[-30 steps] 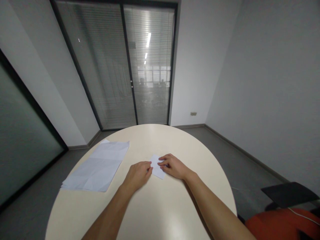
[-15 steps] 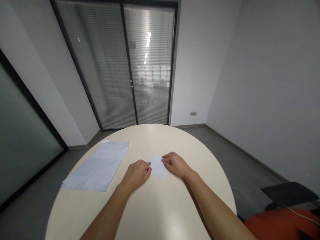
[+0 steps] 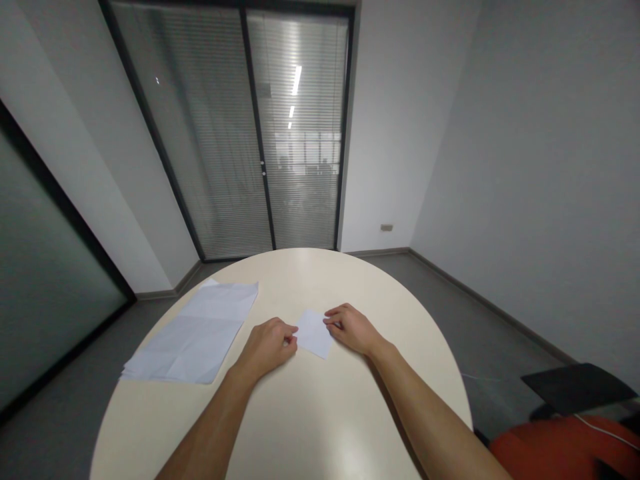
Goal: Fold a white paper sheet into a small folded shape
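Observation:
A small white piece of paper lies on the round cream table between my hands. My left hand has its thumb and index finger pinched at the paper's left edge. At the opposite edge, my right hand rests on the table with its fingers curled and the tips closed on the upper right edge of the paper. The underside of the paper and the exact finger contact are hidden.
Creased larger white sheets lie stacked at the table's left side. An orange chair with a black armrest stands beyond the right edge. Glass doors with blinds are behind the table.
My left hand has shifted slightly left, and more of the paper's left part shows, so it looks wider. My right hand has hardly moved.

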Demonstrator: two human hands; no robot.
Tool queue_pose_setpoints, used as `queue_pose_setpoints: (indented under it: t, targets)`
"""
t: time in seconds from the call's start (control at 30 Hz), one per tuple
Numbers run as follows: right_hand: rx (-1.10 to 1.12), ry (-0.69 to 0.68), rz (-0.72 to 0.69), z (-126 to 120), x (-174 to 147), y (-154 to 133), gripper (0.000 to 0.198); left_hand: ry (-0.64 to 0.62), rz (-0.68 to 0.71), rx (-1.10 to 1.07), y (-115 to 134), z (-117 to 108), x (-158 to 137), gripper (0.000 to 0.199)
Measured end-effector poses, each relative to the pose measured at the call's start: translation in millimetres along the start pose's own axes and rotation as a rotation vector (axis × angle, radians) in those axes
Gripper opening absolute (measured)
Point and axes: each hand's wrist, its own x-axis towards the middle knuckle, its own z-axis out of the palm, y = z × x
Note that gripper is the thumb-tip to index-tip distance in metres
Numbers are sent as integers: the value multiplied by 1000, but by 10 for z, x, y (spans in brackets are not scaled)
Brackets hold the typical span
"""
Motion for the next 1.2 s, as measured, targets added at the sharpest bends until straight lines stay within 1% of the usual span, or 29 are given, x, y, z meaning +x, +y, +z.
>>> queue_pose_setpoints:
  t: [0.1,0.27,0.4,0.57,0.83,1.07,1.2]
  targets:
    - [-22,-4,6,-23,6,-20,24,6,-2,12,0,8,-1,26]
    - [-36,-3,120,-44,20,-50,24,25,-9,56,65,16,3,29]
    - [-54,-1,162,-52,28,-64,23,37,-4,63,101,13,5,26]
    - [-64,1,172,-65,32,-92,20,29,24,92,88,22,18,25]
    - [-53,17,190,-66,44,-125,20,39,59,86,57,77,21,27]
    - [-44,9,173,-38,33,-23,26,26,35,82,53,90,19,37]
    - [-20,0,141,-11,35,25,29,22,20,92,43,100,21,35]
